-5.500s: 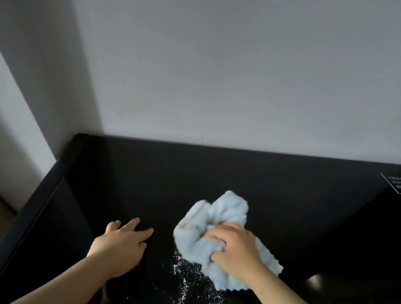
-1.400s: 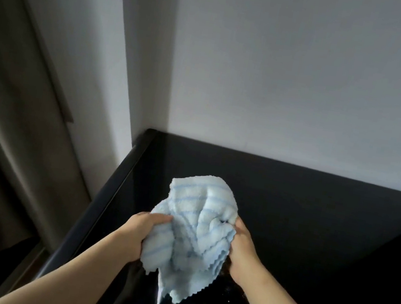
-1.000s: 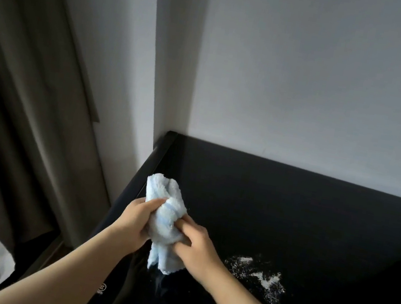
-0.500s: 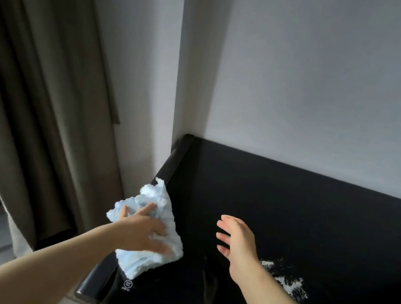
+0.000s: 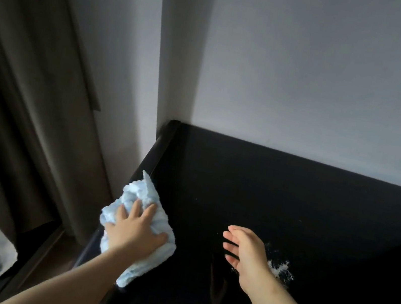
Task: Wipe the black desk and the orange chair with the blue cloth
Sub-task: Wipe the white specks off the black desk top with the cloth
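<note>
Head view, looking down on the left end of the counter (image 5: 280, 191). The top is glossy black and set into a corner of the wall (image 5: 312, 77).

The cloth (image 5: 134, 192) is pale blue and bunched. It lies over the counter's left rim, near the front corner. It covers the rim and part of it hangs past the edge. One peak sticks up on the far side and a tail points toward the front.

The left hand (image 5: 134, 233) lies flat on top of the cloth, palm down. Its fingers are spread and straight, pressing the cloth to the counter, not curled round it.

The right hand (image 5: 246, 252) is well to the right of the cloth and not touching it. Its fingers are straight and close together, palm facing left, holding nothing. It sits low over the top; I cannot tell whether its lower edge touches the surface. I see a faint reflection in the gloss under the fingers.

A scatter of white powder (image 5: 279, 267) lies on the counter just right of the right hand, partly hidden behind the wrist. It is well apart from the cloth.

Edges and room: a band of black top runs between the two hands, and the same surface extends from the fingertips back to the wall. The left rim runs from the wall corner toward the camera. Past it a brown curtain (image 5: 23, 95) hangs close beside the counter, with a bit of white fabric (image 5: 1, 248) at its foot. The front edge passes under the left forearm.
</note>
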Available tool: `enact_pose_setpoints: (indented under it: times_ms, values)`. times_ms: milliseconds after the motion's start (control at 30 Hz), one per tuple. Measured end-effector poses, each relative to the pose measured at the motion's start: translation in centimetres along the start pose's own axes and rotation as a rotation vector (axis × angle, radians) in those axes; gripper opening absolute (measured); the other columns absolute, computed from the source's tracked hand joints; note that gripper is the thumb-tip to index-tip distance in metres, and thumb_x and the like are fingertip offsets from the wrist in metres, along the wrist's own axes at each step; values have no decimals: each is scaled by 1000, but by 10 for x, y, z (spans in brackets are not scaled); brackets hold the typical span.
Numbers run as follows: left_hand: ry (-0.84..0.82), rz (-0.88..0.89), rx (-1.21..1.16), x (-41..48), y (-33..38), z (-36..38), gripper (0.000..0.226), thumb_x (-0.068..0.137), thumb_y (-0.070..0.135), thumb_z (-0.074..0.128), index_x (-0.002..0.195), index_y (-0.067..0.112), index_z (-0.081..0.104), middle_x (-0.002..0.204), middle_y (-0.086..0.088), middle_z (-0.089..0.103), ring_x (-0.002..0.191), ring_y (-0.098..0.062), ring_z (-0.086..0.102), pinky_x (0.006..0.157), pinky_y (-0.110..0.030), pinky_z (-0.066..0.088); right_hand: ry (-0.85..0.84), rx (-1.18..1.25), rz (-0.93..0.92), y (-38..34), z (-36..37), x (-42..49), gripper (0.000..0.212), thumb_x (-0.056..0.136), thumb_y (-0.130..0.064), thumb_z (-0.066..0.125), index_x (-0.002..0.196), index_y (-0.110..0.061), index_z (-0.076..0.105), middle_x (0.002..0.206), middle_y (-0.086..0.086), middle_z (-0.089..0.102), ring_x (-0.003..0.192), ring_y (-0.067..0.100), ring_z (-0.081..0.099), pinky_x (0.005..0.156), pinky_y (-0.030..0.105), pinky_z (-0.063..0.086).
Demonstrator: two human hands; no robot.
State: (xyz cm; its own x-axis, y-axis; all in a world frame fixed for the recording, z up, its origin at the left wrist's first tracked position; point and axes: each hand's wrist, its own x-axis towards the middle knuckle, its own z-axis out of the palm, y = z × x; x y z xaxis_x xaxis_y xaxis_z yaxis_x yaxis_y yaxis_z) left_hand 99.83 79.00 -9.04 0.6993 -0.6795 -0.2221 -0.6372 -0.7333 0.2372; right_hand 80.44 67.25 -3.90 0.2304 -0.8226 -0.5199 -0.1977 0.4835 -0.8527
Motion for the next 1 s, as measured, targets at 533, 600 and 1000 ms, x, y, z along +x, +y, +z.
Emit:
enact_pose_setpoints:
  times_ms: [533,600,1000]
  values:
    - [2,380,129,-33,60,27,80,70,68,50,136,27,32,153,-3,6,140,-31,1,104,-52,19,109,9,-73,9,-42,-8,17,89,-3,53,88,-15,66,92,4,68,80,16,61,69,29,49]
    - [-20,528,97,-33,62,23,72,73,53,57,136,26,35,154,0,13,140,-25,10,105,-45,23,93,3,-69,7,-46,-5,17,89,-4,53,90,-14,67,90,4,68,81,17,62,70,30,49]
    - [76,121,20,-37,19,7,64,73,45,57,133,44,35,144,12,25,130,-24,23,96,-43,32,-5,-64,-96,18,-49,8,18,88,-4,54,84,-17,65,85,1,67,74,14,60,64,26,46]
